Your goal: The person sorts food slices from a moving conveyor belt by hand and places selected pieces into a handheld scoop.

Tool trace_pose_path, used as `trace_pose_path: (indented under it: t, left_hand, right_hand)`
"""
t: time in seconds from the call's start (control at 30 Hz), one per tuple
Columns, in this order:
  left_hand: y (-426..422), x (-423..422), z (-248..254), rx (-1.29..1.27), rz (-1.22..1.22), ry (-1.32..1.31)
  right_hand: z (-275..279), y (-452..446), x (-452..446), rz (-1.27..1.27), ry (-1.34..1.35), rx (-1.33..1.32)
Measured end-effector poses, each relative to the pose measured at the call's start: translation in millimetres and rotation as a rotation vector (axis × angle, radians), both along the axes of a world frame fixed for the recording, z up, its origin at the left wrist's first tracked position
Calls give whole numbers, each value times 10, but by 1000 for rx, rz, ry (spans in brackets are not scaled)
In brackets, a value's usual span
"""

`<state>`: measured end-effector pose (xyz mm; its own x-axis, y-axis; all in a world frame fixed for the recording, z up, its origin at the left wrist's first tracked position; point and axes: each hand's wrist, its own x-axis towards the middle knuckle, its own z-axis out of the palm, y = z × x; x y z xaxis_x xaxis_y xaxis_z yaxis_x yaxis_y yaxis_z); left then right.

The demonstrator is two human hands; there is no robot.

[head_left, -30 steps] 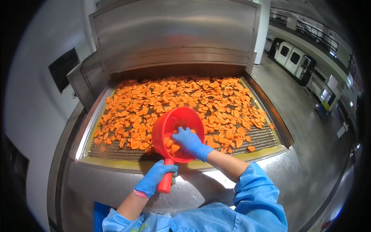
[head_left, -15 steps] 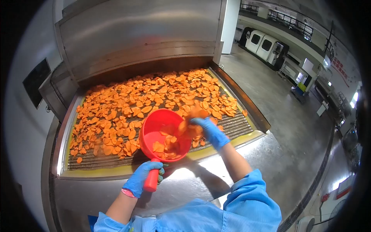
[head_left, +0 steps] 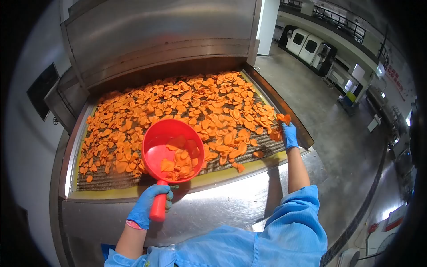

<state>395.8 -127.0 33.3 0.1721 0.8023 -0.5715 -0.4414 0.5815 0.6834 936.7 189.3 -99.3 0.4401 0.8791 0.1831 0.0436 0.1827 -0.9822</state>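
My gloved left hand (head_left: 149, 202) is wrapped round the handle of a red plastic scoop (head_left: 151, 153), its round bowl tilted toward me. A small heap of thin orange carrot slices (head_left: 181, 164) lies in the bowl. At the right side of the mesh belt, my gloved right hand (head_left: 290, 135) grips a few carrot slices (head_left: 283, 119), which stick out past the fingertips. A wide layer of carrot slices (head_left: 129, 129) covers much of the belt beneath and behind the scoop.
The mesh belt (head_left: 104, 183) has a yellow front strip (head_left: 222, 172) and a raised right side rail (head_left: 284, 107). A metal hood (head_left: 164, 31) stands at its back. A metal ledge (head_left: 213, 202) lies in front of me. Machines (head_left: 307, 46) stand far right.
My right hand has moved from beside the scoop out to the belt's right edge, with slices in it. The scoop has shifted left. More loose slices lie to the scoop's right.
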Motion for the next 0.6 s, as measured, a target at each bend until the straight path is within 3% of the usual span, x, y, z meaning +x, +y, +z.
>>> trace_pose_path:
  t: [0.03, 0.1, 0.2, 0.37, 0.57, 0.6]
  left_hand:
    - [-25, -8, -2, -3, 2, 2]
    - [-95, -20, 2, -19, 61, 37]
    - [-170, -93, -33, -26, 89, 30]
    - [-297, -168, -38, -30, 133, 23]
    - [-400, -243, -71, -17, 163, -27]
    - [-418, -260, -80, -18, 162, -28]
  right_hand:
    - [-68, 74, 126, -74, -200, -33]
    - [27, 46, 184, -83, -291, -204]
    - [163, 6, 122, 20, -93, -239]
    - [225, -147, 79, 183, -17, -129]
    - [151, 11, 245, -114, -169, 8]
    - [219, -18, 318, -121, -267, -205]
